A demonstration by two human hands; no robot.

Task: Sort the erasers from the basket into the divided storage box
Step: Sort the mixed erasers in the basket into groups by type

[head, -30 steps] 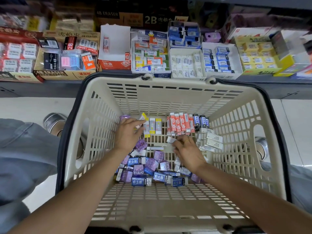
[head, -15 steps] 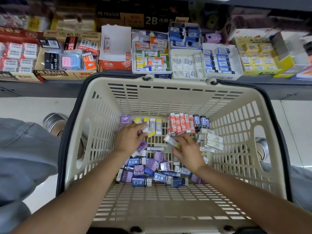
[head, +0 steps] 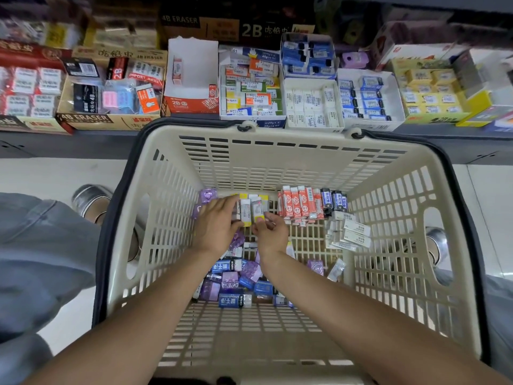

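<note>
Two hands meet at the far end of the basket [head: 277, 162], over a short row of white-and-yellow erasers [head: 251, 208]. The left hand [head: 218, 226] lies against the row's left side, fingers curved round the nearest pieces and bracing them upright. The right hand [head: 272, 232] pinches the near end of the rightmost eraser in the row, setting it against its neighbours.

The step in hand looks like grouping by kind inside the basket, not yet transfer to the shelf. Beside the row stand a packed line of red-and-white erasers [head: 301, 202], then dark blue ones [head: 334, 200], with white erasers [head: 349, 232] stacked loosely near the right wall. A mixed heap of purple and blue erasers [head: 236, 282] lies unsorted under the forearms.

Beyond the rim, the shelf holds divided display boxes [head: 313, 102], partly stocked. Next, I judge, the right hand must let go without toppling the row, then reach back into the heap for another matching piece, or lift the finished group whole to its box.
</note>
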